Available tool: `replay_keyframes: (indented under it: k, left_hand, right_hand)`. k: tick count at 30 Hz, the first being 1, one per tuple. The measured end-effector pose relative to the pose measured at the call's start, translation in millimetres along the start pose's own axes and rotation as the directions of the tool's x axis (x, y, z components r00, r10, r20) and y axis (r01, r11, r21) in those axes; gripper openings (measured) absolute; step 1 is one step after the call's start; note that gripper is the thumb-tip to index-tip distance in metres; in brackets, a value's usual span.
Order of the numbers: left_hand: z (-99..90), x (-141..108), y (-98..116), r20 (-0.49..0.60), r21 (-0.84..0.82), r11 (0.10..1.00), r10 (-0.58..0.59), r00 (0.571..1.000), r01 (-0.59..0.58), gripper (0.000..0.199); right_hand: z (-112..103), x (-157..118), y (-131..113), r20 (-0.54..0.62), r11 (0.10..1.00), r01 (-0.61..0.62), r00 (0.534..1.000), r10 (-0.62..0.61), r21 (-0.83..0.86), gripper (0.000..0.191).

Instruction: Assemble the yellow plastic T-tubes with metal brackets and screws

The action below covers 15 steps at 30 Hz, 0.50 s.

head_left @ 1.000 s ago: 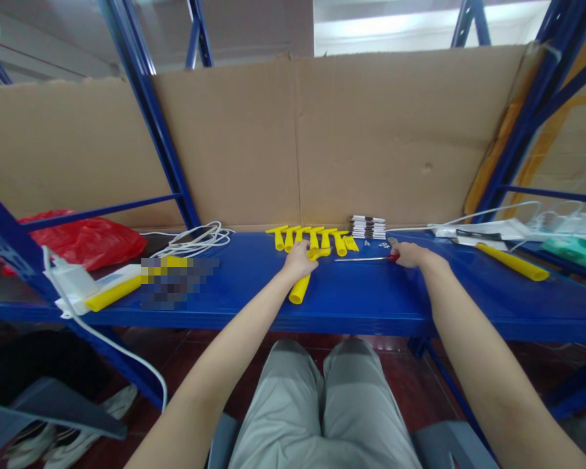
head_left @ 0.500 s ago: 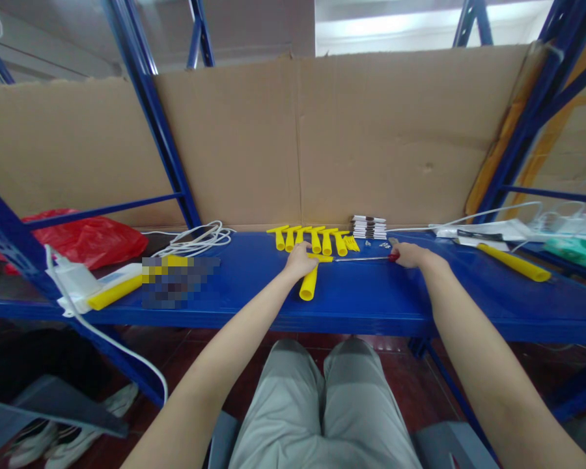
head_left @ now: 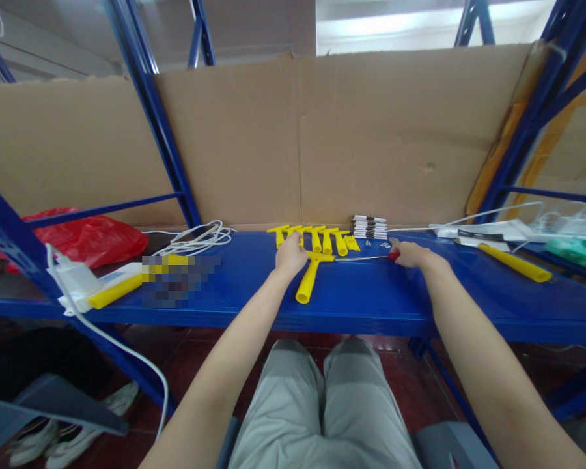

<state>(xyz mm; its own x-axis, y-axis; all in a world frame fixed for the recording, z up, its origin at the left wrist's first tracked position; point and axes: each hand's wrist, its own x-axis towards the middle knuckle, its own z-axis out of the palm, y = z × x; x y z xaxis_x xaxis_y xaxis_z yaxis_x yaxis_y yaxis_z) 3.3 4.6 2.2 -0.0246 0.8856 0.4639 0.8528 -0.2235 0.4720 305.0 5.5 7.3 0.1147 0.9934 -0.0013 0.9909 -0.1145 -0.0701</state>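
Observation:
A yellow T-shaped plastic handle [head_left: 308,280] lies on the blue shelf with its hollow end towards me. My left hand [head_left: 290,257] is off to its upper left, fingers stretched towards a row of similar yellow T-shaped handles [head_left: 327,242] and hiding part of them. Whether the fingertips touch the row I cannot tell. My right hand [head_left: 410,255] is closed around the red grip of a screwdriver [head_left: 364,259]. The thin metal shaft points left, its tip close to the crossbar of the near handle.
Beside the row are small yellow pieces [head_left: 352,243], a stack of white-and-dark packs [head_left: 370,227] and tiny metal parts [head_left: 385,245]. White cable [head_left: 200,239], a red bag [head_left: 92,238] and a yellow tube [head_left: 515,262] lie further out. Cardboard [head_left: 361,137] stands behind.
My left hand has let go of the near T-shaped handle and moved left and away from me, towards the row. That handle now tilts slightly. My right hand stays with the screwdriver.

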Motion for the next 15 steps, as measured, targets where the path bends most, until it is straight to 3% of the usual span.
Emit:
replay_keyframes:
  k: [5, 13, 15]
  left_hand:
    - [-0.5, -1, 2, 0.014, 0.018, 1.0, 0.001, 1.0, -0.002, 0.036]
    - [-0.8, -1, 2, 0.025, 0.042, 0.999, -0.001, 1.0, 0.0, 0.035]
    - [-0.7, -1, 2, 0.025, 0.05, 0.999, -0.008, 1.0, 0.007, 0.035]
  right_hand:
    - [-3, -5, -4, -0.01, 1.0, -0.012, 1.0, 0.012, 0.003, 0.039]
    - [-2, 1, 2, -0.057, 0.998, -0.056, 0.997, 0.055, -0.004, 0.023]
    - [0, 2, 6, -0.14, 0.998, -0.061, 0.988, 0.062, 0.018, 0.017]
